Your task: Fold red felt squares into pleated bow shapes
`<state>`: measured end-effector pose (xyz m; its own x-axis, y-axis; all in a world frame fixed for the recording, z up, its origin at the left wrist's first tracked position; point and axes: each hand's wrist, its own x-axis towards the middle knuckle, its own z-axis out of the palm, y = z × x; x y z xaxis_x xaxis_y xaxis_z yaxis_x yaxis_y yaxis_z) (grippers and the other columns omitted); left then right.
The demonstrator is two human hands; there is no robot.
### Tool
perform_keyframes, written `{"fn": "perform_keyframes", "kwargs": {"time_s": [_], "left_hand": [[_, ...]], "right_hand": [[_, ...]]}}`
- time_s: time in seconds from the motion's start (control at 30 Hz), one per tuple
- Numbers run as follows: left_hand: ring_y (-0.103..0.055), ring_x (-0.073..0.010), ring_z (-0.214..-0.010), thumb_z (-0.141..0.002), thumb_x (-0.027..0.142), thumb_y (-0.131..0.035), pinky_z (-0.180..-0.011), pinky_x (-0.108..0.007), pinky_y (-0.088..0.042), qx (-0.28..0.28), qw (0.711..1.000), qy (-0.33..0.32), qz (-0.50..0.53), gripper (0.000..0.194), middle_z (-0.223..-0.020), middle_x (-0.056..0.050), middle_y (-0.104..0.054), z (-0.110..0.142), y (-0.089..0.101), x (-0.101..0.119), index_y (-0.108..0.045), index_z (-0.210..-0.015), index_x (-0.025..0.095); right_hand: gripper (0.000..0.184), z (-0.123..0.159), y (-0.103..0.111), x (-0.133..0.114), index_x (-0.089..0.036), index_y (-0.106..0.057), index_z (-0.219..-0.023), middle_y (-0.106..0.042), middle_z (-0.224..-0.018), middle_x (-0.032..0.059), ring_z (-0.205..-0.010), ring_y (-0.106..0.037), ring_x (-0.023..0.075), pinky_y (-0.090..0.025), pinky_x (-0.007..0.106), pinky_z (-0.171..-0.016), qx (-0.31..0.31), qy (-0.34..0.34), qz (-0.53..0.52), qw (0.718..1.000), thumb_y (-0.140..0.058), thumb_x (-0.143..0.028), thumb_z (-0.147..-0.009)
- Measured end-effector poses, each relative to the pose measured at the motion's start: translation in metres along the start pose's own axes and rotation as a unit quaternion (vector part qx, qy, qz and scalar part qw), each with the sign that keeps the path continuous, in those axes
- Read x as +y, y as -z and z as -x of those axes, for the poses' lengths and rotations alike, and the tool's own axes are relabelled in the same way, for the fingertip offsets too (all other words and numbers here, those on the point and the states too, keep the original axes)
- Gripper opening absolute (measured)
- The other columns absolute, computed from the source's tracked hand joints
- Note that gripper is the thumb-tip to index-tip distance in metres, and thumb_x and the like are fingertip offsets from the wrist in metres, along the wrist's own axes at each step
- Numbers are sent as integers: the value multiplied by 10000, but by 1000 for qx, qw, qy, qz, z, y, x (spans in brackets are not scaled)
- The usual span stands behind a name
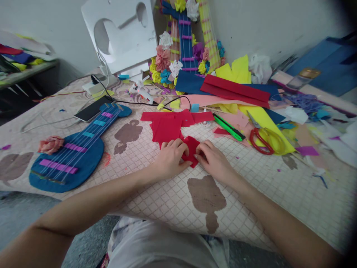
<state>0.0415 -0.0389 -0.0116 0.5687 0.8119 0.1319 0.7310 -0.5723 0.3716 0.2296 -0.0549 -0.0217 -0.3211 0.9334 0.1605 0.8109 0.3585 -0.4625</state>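
Note:
Both hands meet on a small red felt piece (192, 149) lying on the quilted table cover (156, 156). My left hand (172, 156) curls its fingers over the piece's left side and pinches it. My right hand (213, 160) pinches its right edge with thumb and fingertips. Just beyond the hands lies a spread of larger red felt pieces (170, 124).
A blue felt guitar (75, 152) with a pink felt flower (50, 144) lies at left, a phone (93, 108) above it. Red scissors (260, 139) and a green cutter (229, 127) lie at right. Felt sheets, a glue gun (142, 91) and decorated guitars crowd the back.

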Motion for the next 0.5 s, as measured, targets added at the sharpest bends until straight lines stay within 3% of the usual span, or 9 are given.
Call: {"fn": "perform_keyframes", "kwargs": {"time_s": [0.33,0.5], "left_hand": [[-543,-232,-944,-802,379,-620,-753,-351,-366,-6,1000,0,3,219,-1019,-42,-574,0,1,0,-568,-914,198],[-539,-239,-948,-851,514,-529,-769,-366,-368,-8,1000,13,-9,336,-1000,-57,-572,-1,2,4,-562,-904,183]], "right_hand": [[67,0,-1,0,-207,-450,-822,-509,-891,42,-784,-555,183,-440,321,-693,0,-2,13,1000,-485,-167,-863],[77,1,-1,-2,-210,-447,-819,-511,-895,44,-752,-546,175,-439,316,-665,-2,-5,13,1000,-480,-148,-850]]}}
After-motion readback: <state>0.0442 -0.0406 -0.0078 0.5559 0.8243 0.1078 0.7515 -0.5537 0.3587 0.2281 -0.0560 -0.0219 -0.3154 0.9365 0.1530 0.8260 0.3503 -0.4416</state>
